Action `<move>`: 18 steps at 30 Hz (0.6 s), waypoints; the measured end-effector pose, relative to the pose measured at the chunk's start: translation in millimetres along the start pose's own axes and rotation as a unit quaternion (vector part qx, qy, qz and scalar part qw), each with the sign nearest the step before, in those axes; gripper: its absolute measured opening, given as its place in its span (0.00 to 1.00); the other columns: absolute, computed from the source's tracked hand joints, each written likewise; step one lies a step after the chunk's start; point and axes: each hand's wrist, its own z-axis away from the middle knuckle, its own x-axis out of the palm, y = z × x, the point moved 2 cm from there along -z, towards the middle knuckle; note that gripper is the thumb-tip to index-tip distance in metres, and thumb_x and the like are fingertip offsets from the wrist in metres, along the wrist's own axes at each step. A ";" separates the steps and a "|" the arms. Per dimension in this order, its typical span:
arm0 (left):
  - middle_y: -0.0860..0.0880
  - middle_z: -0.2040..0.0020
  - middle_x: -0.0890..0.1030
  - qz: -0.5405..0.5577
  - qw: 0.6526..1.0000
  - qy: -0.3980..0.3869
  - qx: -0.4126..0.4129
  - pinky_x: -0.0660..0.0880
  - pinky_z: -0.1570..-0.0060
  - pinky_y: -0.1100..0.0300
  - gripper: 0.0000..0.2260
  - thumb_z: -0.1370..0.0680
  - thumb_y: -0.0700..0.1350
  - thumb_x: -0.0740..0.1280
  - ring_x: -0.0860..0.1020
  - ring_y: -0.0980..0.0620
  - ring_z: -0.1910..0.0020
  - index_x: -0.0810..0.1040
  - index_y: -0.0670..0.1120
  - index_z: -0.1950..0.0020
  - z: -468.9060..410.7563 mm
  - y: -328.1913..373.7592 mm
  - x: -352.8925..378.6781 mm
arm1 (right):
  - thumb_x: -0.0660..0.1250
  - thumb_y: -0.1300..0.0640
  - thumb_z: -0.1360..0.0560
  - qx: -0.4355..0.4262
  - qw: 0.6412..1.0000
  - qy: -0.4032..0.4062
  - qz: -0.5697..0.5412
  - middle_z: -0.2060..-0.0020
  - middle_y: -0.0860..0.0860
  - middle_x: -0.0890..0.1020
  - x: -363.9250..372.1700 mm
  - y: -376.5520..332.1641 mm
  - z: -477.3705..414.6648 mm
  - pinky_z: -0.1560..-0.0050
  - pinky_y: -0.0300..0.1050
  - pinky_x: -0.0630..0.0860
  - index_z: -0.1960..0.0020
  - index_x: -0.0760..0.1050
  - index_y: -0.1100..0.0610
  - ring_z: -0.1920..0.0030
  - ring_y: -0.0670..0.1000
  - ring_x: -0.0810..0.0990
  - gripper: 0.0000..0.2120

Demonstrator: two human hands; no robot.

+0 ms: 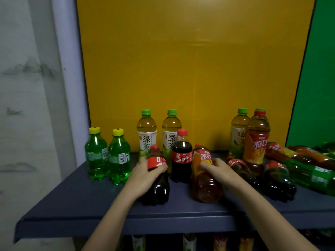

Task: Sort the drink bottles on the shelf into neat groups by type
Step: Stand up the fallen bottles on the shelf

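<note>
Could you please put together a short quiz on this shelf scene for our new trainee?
1. True or false: the two small green plastic soda bottles with yellow caps stand upright at the left of the dark blue shelf.
2. Which does the left hand grip? A) a dark plastic cola bottle with a red label; B) a green-capped tea bottle; C) a yellow-capped soda bottle.
3. Name the drink that the right hand holds.
Key: 1 true; 2 A; 3 the amber plastic iced tea bottle with an orange-and-red label.
</note>
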 end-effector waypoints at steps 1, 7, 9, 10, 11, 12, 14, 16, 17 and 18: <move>0.47 0.39 0.73 -0.003 0.999 0.032 0.034 0.72 0.44 0.53 0.33 0.32 0.61 0.70 0.75 0.48 0.44 0.62 0.48 0.34 1.2 2.9 -2.9 | 0.68 0.46 0.30 -0.020 1.000 0.016 -0.009 0.44 0.56 0.75 0.4 -0.7 2.3 0.44 0.52 0.75 0.33 0.63 0.58 0.46 0.55 0.77 0.31; 0.46 0.33 0.65 -0.039 0.976 0.128 0.170 0.73 0.44 0.50 0.34 0.28 0.52 0.70 0.73 0.46 0.41 0.55 0.48 0.31 10.7 10.3 -10.6 | 0.70 0.50 0.29 -0.191 0.972 0.135 0.019 0.34 0.53 0.69 2.2 -3.1 15.5 0.37 0.49 0.70 0.25 0.51 0.54 0.37 0.51 0.70 0.40; 0.47 0.32 0.64 -0.049 0.973 0.136 0.182 0.73 0.45 0.52 0.34 0.28 0.53 0.70 0.73 0.46 0.40 0.54 0.48 0.30 13.3 7.6 -8.3 | 0.71 0.51 0.30 -0.223 0.962 0.155 0.010 0.32 0.51 0.65 4.6 -2.9 22.0 0.37 0.45 0.66 0.24 0.47 0.53 0.35 0.47 0.65 0.43; 0.47 0.32 0.64 -0.049 0.972 0.138 0.183 0.73 0.46 0.53 0.35 0.28 0.53 0.70 0.74 0.46 0.40 0.53 0.48 0.29 14.0 5.6 -6.2 | 0.71 0.52 0.30 -0.236 0.958 0.163 0.003 0.31 0.51 0.64 6.4 -2.4 24.8 0.37 0.43 0.64 0.24 0.46 0.53 0.36 0.44 0.63 0.44; 0.47 0.31 0.64 -0.049 0.973 0.138 0.180 0.72 0.47 0.55 0.35 0.28 0.53 0.69 0.74 0.45 0.40 0.53 0.48 0.29 14.8 4.0 -3.8 | 0.71 0.53 0.30 -0.248 0.954 0.170 -0.002 0.31 0.52 0.63 8.1 -1.8 27.4 0.37 0.41 0.63 0.24 0.45 0.53 0.36 0.43 0.62 0.45; 0.47 0.31 0.63 -0.048 0.973 0.138 0.179 0.71 0.48 0.57 0.35 0.28 0.53 0.69 0.74 0.45 0.40 0.53 0.48 0.29 14.8 1.9 -1.2 | 0.71 0.54 0.30 -0.257 0.950 0.179 -0.003 0.31 0.52 0.63 9.8 -1.0 29.3 0.37 0.40 0.63 0.24 0.45 0.54 0.37 0.41 0.61 0.45; 0.47 0.31 0.63 -0.051 0.972 0.141 0.181 0.71 0.48 0.57 0.35 0.28 0.53 0.69 0.73 0.44 0.39 0.52 0.48 0.28 13.5 -1.1 3.7 | 0.71 0.54 0.30 -0.268 0.945 0.188 0.005 0.31 0.51 0.63 13.1 -0.3 31.4 0.38 0.38 0.61 0.24 0.44 0.53 0.38 0.39 0.60 0.45; 0.47 0.30 0.62 -0.050 0.971 0.147 0.180 0.71 0.47 0.54 0.36 0.28 0.53 0.69 0.72 0.44 0.37 0.52 0.49 0.27 11.1 -3.7 7.1 | 0.72 0.54 0.30 -0.275 0.943 0.187 0.024 0.32 0.50 0.63 16.5 0.5 30.8 0.39 0.36 0.61 0.24 0.45 0.53 0.39 0.37 0.59 0.45; 0.47 0.30 0.62 -0.048 0.971 0.152 0.180 0.71 0.46 0.54 0.37 0.28 0.52 0.70 0.71 0.44 0.36 0.52 0.49 0.27 10.4 -4.7 8.3 | 0.72 0.54 0.30 -0.280 0.942 0.184 0.032 0.33 0.50 0.64 18.3 1.2 30.7 0.40 0.36 0.61 0.24 0.46 0.53 0.39 0.37 0.60 0.45; 0.46 0.29 0.62 -0.045 0.970 0.155 0.179 0.71 0.46 0.55 0.37 0.28 0.52 0.70 0.71 0.44 0.35 0.52 0.49 0.27 9.9 -5.7 9.4 | 0.72 0.54 0.30 -0.283 0.941 0.183 0.035 0.34 0.50 0.64 20.5 2.0 31.0 0.40 0.36 0.61 0.25 0.46 0.52 0.39 0.37 0.61 0.44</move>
